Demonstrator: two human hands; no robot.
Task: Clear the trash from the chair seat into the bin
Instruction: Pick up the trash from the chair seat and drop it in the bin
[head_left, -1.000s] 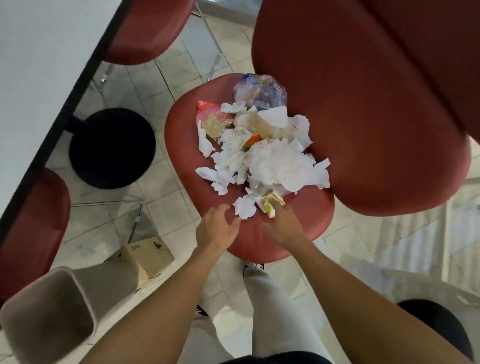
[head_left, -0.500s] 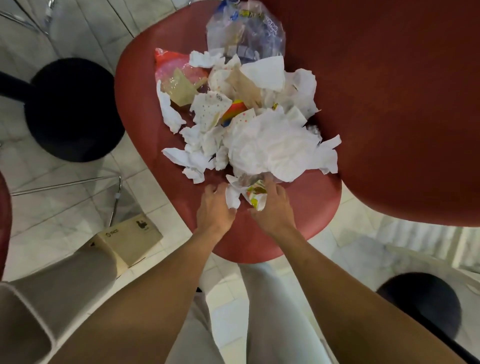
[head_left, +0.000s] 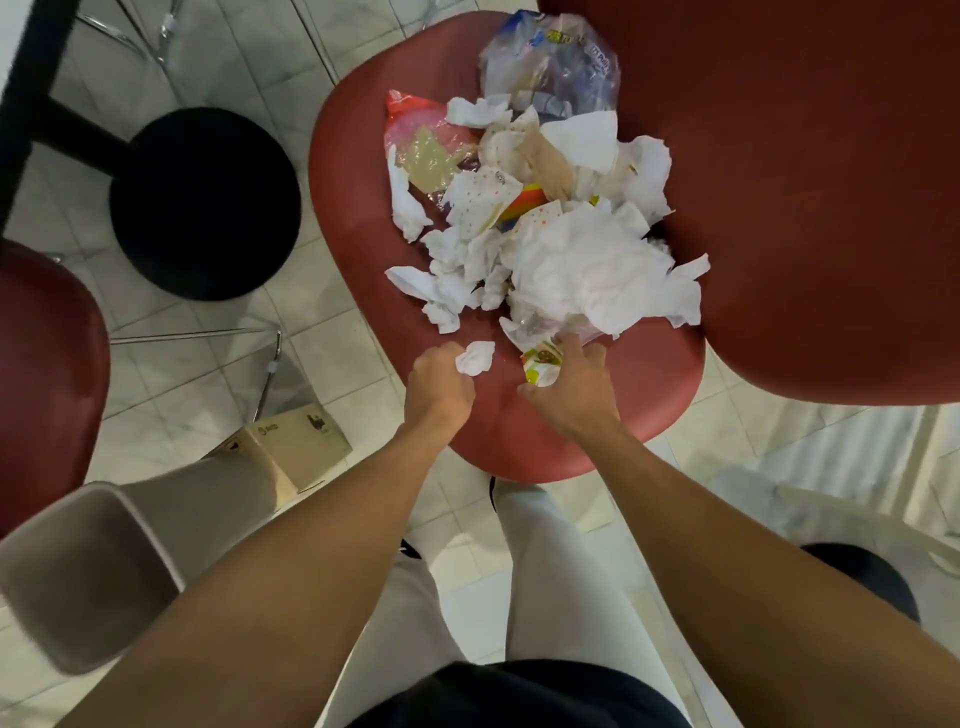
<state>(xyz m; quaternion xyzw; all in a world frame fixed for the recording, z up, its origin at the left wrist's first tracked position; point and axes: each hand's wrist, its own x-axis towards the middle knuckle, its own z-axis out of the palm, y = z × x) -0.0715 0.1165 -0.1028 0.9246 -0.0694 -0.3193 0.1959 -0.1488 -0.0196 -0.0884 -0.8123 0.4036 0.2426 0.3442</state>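
A heap of trash covers the red chair seat: crumpled white tissues, spotted paper, a clear plastic bag and an orange wrapper. My left hand pinches a small white tissue scrap at the heap's near edge. My right hand grips a yellow printed wrapper that pokes out from under the big tissue wad. The beige bin stands on the floor at the lower left, open top toward me.
A cardboard box sits on the floor between the bin and the chair. A black round table base lies left of the seat, another red chair at far left. The red backrest rises right of the heap.
My left hand has lifted the white scrap away from the heap. My right hand has closed round the yellow wrapper and drawn it toward me. The view has pulled back.
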